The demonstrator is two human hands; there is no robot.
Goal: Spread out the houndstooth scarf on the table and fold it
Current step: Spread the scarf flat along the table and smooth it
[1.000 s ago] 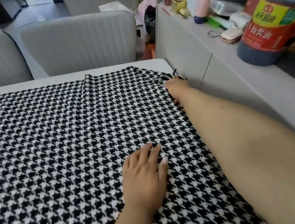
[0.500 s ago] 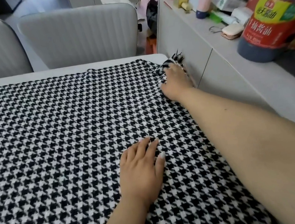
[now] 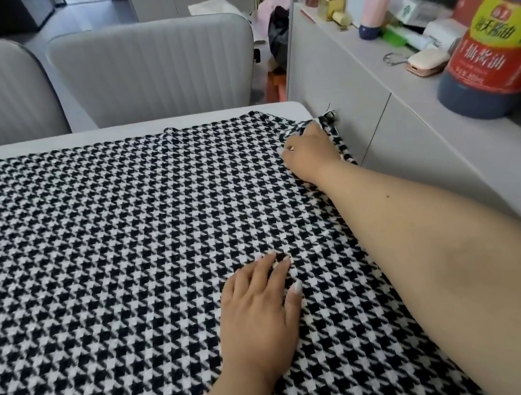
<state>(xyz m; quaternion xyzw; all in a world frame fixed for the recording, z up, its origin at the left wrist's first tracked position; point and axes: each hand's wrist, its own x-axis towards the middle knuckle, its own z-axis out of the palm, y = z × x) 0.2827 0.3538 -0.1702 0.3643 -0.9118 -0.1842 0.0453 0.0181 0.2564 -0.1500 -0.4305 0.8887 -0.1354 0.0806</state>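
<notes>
Head-worn view, angled down — close over table [image 3: 134,130]

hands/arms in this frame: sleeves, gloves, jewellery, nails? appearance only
Both forearms are bare as far as the frame shows: no sleeves, gloves, watch or bracelet in view. The left hand has long, pale, squared nails. The right hand wears a small ring with a reddish glint; which finger it sits on is unclear, and its nails are hidden.

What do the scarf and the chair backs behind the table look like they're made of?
Houndstooth scarf: a thick woven fabric, probably wool or acrylic, matte, with frayed threads at the far corner by the right hand. Chair backs: grey padded upholstery with vertical channel ribs, perhaps faux leather or smooth fabric.
</notes>
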